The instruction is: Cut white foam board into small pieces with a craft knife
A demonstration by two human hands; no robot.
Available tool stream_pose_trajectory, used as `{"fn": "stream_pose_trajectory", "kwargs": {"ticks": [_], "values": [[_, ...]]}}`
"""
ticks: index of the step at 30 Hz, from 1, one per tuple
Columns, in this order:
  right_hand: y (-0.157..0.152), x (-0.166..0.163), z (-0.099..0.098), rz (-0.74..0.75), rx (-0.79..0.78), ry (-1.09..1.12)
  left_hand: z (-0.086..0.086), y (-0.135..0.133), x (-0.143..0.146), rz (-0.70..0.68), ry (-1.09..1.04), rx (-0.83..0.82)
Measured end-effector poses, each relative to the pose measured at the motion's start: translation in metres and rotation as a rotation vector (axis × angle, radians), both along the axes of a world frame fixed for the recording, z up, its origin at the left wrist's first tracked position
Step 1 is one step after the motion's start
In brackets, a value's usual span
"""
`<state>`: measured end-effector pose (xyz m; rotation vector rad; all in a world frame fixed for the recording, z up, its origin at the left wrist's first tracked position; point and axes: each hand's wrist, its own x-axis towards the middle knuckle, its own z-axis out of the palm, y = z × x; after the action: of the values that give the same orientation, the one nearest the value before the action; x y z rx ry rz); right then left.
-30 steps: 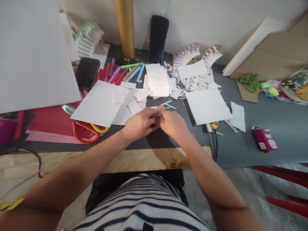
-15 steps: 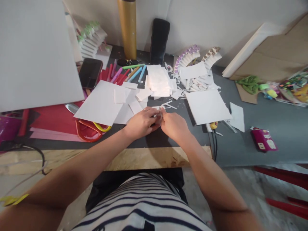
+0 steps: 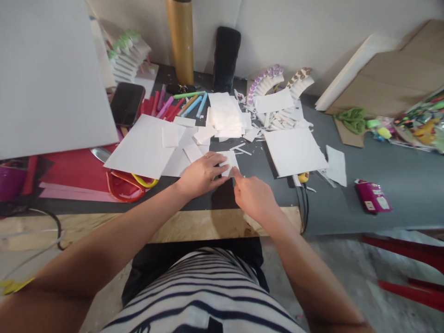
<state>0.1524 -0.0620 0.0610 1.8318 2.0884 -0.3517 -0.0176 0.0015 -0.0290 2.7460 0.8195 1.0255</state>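
Note:
A small white card (image 3: 229, 163) lies on the dark table in front of me. My left hand (image 3: 203, 175) rests over its left side, fingers stretched and apart, pressing on it. My right hand (image 3: 255, 193) is at the card's lower right edge. Its index finger points onto the card while the other fingers are curled in. Whatever sits inside that grip, if anything, is too small to make out. Thin white strips (image 3: 241, 149) lie just beyond the card. A stack of white pieces (image 3: 225, 115) stands farther back.
White sheets (image 3: 144, 145) and orange-handled scissors (image 3: 125, 185) lie left, with markers (image 3: 189, 105) and a phone (image 3: 127, 104) behind. A white foam board (image 3: 296, 152) and a purple packet (image 3: 373, 196) are to the right. A gold bottle (image 3: 182, 44) stands at the back.
The card, mostly covered by my fingers before, now lies flat and visible. My right hand has drawn back toward me, and my left fingers have spread over the card.

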Motion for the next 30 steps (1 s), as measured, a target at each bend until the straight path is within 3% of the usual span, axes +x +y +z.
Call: {"fn": "stream_pose_trajectory", "kwargs": {"ticks": [16,22,26,30], "values": [[-0.038,0.004,0.005,-0.007,-0.109,-0.081,-0.002,0.001,-0.001,-0.013,-0.009,0.008],[-0.057,0.017,0.005,0.041,-0.122,-0.005,-0.001,0.0,0.0,-0.018,-0.018,-0.012],[-0.055,0.029,0.01,-0.039,-0.005,0.082,0.0,0.0,0.0,-0.02,-0.014,-0.016],[-0.026,0.032,0.0,-0.171,0.15,0.187,0.001,0.001,0.0,-0.033,-0.028,0.003]]}}
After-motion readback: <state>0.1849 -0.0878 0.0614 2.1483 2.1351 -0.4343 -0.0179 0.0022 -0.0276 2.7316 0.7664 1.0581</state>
